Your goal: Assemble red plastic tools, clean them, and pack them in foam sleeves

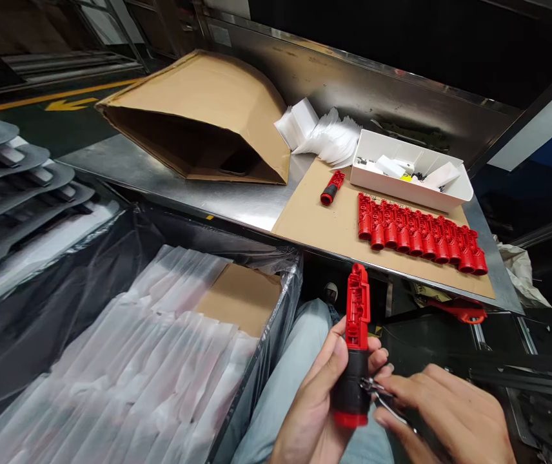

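Red housing: a red plastic housing (357,309) stands upright, its lower part in a black rubber sleeve (351,390), gripped in the left hand (312,399), fingers wrapped round and thumb pressed against it.

Right hand: the right hand (445,412) pinches small steel pliers (382,401), their tips at the sleeve's upper edge; fingers hide much of the tool, and whether the tips grip anything is hard to make out.

Cardboard sheet: a cardboard sheet (315,225) lies at the near right corner of the steel tabletop (169,174), carrying a row of red housings (418,235) along its near edge, a sleeved red piece (333,187) and a white tray (411,169) at its far edge.

Tabletop, far left: a folded carton (198,122) lies on its side.

Below the near edge: a plastic-lined bin (276,322) holds translucent white packets (131,361); a red object (460,311) under the tabletop is partly hidden.
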### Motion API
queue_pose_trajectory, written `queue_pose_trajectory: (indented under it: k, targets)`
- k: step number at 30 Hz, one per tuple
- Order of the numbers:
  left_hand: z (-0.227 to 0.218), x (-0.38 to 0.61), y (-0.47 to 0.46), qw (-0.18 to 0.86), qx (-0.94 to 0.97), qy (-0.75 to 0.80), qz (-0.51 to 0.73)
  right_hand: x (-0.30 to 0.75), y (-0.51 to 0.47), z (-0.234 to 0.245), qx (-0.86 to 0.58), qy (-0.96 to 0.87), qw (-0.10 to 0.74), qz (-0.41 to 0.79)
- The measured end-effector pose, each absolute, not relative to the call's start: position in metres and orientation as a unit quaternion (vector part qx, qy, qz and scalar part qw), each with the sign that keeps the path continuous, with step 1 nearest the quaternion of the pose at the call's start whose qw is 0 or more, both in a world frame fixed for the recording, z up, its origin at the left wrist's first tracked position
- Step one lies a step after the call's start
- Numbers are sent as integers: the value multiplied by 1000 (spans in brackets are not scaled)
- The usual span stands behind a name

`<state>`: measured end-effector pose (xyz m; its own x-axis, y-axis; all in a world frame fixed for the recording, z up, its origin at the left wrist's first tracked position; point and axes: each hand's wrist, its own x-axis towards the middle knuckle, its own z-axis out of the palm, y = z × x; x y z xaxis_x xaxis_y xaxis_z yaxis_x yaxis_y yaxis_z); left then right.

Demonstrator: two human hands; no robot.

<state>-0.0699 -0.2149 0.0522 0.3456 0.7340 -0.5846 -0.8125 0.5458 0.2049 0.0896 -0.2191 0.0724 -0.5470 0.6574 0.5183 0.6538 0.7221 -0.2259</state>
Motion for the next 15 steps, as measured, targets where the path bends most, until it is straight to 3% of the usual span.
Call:
queue_pose_trajectory:
  k: [10, 15]
  targets:
    - [49, -66, -215, 814, -50, 322, 480, 88, -219, 69, -387, -873, 295, 13]
    - [50, -67, -212, 824, -74, 294, 479, 100, -216, 80, -379, -868, 300, 119]
